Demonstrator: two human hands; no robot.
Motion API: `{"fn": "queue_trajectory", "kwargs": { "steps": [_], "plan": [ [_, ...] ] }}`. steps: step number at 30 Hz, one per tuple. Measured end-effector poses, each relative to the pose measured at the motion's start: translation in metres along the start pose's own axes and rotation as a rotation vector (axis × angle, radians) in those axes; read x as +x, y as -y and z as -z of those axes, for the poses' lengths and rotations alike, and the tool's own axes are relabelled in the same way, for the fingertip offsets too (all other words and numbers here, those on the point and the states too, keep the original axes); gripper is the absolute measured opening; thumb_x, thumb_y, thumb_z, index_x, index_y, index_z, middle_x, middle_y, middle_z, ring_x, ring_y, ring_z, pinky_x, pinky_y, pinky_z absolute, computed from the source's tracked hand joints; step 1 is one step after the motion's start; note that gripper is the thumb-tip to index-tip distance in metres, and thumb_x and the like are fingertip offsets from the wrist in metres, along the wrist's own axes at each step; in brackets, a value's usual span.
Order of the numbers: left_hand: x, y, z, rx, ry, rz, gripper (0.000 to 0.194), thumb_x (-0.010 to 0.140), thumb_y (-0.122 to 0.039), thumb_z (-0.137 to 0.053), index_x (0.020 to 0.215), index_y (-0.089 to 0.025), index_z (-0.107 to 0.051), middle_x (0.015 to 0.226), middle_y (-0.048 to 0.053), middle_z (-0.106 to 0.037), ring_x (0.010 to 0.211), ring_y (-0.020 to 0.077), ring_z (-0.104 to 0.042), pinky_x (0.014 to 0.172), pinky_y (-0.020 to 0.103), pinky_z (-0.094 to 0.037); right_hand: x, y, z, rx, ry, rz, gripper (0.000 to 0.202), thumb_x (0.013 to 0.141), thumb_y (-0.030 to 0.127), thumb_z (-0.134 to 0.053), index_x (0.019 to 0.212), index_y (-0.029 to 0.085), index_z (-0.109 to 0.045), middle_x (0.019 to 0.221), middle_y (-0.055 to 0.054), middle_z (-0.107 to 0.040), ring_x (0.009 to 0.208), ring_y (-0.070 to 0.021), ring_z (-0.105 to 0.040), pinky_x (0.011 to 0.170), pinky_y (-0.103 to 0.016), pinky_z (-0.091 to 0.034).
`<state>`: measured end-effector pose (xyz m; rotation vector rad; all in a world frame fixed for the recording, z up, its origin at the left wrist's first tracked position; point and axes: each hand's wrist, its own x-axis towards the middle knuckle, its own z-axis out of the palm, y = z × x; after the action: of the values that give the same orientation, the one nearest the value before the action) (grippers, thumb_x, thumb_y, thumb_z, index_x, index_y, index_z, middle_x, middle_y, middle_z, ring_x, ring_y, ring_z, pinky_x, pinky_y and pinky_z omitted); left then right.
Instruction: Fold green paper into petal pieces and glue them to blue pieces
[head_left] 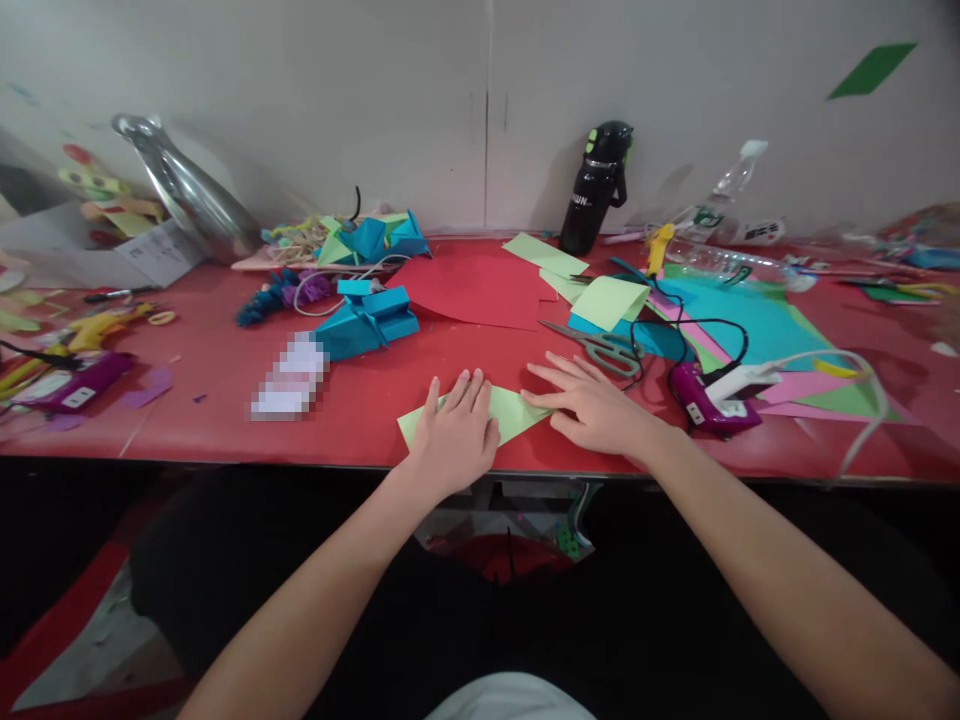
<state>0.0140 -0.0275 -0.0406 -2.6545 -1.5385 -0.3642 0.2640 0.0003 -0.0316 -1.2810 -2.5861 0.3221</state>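
A light green paper (512,415) with a pointed right end lies near the front edge of the red table (217,350). Flat on its left part rests my left hand (455,435), fingers stretched out and slightly apart. My right hand (589,405) is spread at the paper's right tip, its fingertips touching or just over that end. The part of the paper under my left hand is hidden. Behind my right hand lie grey-green scissors (604,350). A folded blue paper piece (367,322) sits behind and left of my left hand.
Red paper (472,285) lies behind my hands. To the right are a purple power strip (712,400) with cables and blue sheets (757,320). A black bottle (592,195) and a silver flask (187,195) stand by the wall. Another purple power strip (82,385) is at the left.
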Motion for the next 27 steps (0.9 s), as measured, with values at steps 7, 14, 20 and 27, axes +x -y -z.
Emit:
{"fn": "queue_trajectory", "kwargs": {
  "steps": [7, 14, 20, 27],
  "plan": [
    [0.001, 0.003, 0.003, -0.02, 0.051, 0.028, 0.055, 0.103, -0.034, -0.033, 0.153, -0.013, -0.041, 0.16, 0.013, -0.039, 0.151, 0.0315, -0.033, 0.122, 0.062, -0.021, -0.016, -0.018, 0.013, 0.02, 0.074, -0.055, 0.052, 0.083, 0.014, -0.058, 0.123, 0.045, -0.071, 0.16, 0.009, -0.039, 0.153, -0.0357, -0.025, 0.12, -0.07, -0.021],
    [0.003, 0.008, 0.008, -0.043, 0.092, 0.021, 0.055, 0.103, -0.039, -0.035, 0.152, -0.016, -0.043, 0.16, 0.009, -0.039, 0.151, 0.031, -0.031, 0.122, 0.064, -0.02, -0.024, -0.03, 0.019, 0.004, 0.107, -0.049, 0.051, 0.082, 0.012, -0.056, 0.116, 0.044, -0.075, 0.159, 0.01, -0.04, 0.154, -0.0362, -0.024, 0.12, -0.073, -0.018],
    [0.004, 0.013, 0.009, -0.062, 0.088, 0.009, 0.053, 0.102, -0.043, -0.039, 0.15, -0.02, -0.046, 0.158, 0.006, -0.042, 0.152, 0.031, -0.03, 0.123, 0.064, -0.017, -0.023, -0.026, 0.018, 0.176, -0.157, -0.05, 0.033, 0.087, 0.017, -0.055, 0.106, 0.028, -0.079, 0.143, -0.003, -0.062, 0.137, -0.0303, -0.052, 0.116, -0.056, -0.039],
    [0.005, 0.011, 0.007, -0.119, 0.039, 0.019, 0.051, 0.099, -0.041, -0.046, 0.146, -0.019, -0.051, 0.156, 0.009, -0.047, 0.149, 0.0311, -0.036, 0.123, 0.061, -0.019, 0.0, 0.008, 0.007, 0.26, -0.226, -0.225, 0.029, 0.094, 0.049, -0.058, 0.084, 0.024, -0.069, 0.092, -0.007, -0.071, 0.091, -0.0265, -0.066, 0.085, -0.045, -0.053]
  ]
}}
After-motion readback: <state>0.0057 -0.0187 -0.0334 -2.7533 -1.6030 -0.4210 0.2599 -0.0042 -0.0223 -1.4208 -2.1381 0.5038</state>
